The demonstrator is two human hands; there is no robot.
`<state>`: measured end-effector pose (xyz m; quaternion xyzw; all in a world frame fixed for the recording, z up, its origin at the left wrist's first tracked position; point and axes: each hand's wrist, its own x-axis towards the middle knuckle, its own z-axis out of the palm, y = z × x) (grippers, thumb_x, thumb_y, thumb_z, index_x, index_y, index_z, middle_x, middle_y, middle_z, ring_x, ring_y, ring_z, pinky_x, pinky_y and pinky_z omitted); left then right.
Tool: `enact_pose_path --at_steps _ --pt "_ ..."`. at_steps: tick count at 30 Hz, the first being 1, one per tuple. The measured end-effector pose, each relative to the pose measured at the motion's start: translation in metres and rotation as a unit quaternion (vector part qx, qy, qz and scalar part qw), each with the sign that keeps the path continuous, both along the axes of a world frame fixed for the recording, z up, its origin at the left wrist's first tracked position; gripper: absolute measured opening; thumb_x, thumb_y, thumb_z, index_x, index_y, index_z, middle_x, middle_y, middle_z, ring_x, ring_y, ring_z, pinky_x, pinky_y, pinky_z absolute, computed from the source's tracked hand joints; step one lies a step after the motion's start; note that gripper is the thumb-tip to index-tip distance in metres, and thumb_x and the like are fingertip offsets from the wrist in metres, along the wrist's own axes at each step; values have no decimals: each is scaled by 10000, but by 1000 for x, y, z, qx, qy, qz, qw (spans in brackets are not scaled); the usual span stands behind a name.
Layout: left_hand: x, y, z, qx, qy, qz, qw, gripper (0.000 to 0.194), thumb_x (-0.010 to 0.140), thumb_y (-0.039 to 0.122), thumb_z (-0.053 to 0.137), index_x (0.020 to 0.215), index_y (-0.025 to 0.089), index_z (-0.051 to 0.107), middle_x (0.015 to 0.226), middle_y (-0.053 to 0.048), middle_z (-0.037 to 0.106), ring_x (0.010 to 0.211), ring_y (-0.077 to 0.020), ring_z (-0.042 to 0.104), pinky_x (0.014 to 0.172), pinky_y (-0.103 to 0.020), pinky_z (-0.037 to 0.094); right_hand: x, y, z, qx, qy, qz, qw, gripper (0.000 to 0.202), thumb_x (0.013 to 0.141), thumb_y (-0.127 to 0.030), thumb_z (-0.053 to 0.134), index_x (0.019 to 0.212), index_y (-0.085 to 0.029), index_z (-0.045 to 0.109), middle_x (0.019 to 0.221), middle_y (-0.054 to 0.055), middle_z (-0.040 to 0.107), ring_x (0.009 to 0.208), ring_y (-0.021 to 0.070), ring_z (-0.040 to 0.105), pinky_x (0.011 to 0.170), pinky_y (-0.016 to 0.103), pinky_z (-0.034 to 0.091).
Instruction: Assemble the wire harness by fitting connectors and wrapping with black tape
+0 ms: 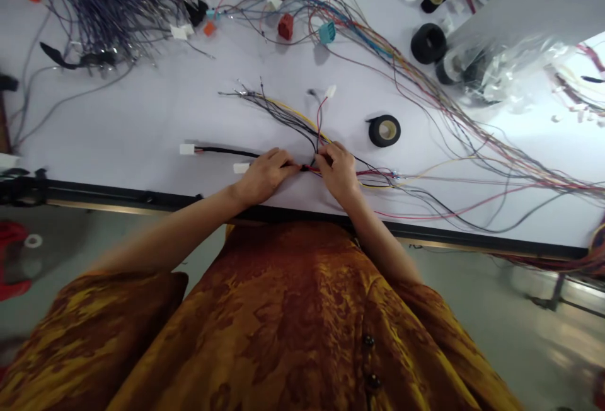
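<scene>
At upper left, one purple wire bundle; nearer, two white connectors; left hand pinching wire harness near table edge; beyond, one red connector, one teal connector; right hand pinching same harness; one black tape roll nearby.

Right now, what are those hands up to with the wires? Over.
Left hand and right hand both pinching wires. White plug left of them. Tape roll beyond right hand, untouched.

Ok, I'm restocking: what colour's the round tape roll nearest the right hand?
The tape roll is black; head view.
</scene>
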<state>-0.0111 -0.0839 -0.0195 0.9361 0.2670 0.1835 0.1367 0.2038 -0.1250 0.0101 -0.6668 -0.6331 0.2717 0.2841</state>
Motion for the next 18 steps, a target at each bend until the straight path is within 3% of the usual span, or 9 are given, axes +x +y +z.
enact_pose_path --at_steps 3,5,9,13,18 --pt "0 1 15 11 58 -13 998 326 980 179 427 1169 177 693 1006 -116 657 889 -229 581 774 -363 506 12 -11 9 31 -16 102 994 146 881 -223 617 1023 -201 638 1045 92 604 937 216 576 877 384 491" --pt "0 2 28 10 109 -30 993 363 962 135 419 1219 179 671 1034 -127 662 927 -252 584 758 -374 504 21 -18 10 53 -29 156 986 141 918 -240 588 1027 -201 669 1053 96 619 1004 227 571 930 398 478" --pt "-1 14 45 23 177 -64 982 408 937 99 426 1241 242 657 1066 -117 666 973 -271 583 757 -393 491 31 -26 3 68 -27 178 981 238 987 -234 471 1002 -214 708 1022 85 649 992 208 591 915 374 501" --pt "-9 23 32 21 147 -70 986 411 923 89 436 1205 260 681 1051 -110 658 988 -268 580 839 -429 487 36 -34 1 42 -48 191 980 283 947 -149 468 1143 -192 667 1176 109 625 1121 224 577 1018 394 487" --pt "-9 1 9 -27 41 22 999 388 906 68 416 1153 174 695 1037 -142 646 983 -277 570 850 -437 503 41 -46 -1 42 -100 111 988 293 900 -131 505 1144 -175 659 1278 136 583 1178 267 551 1049 458 463"
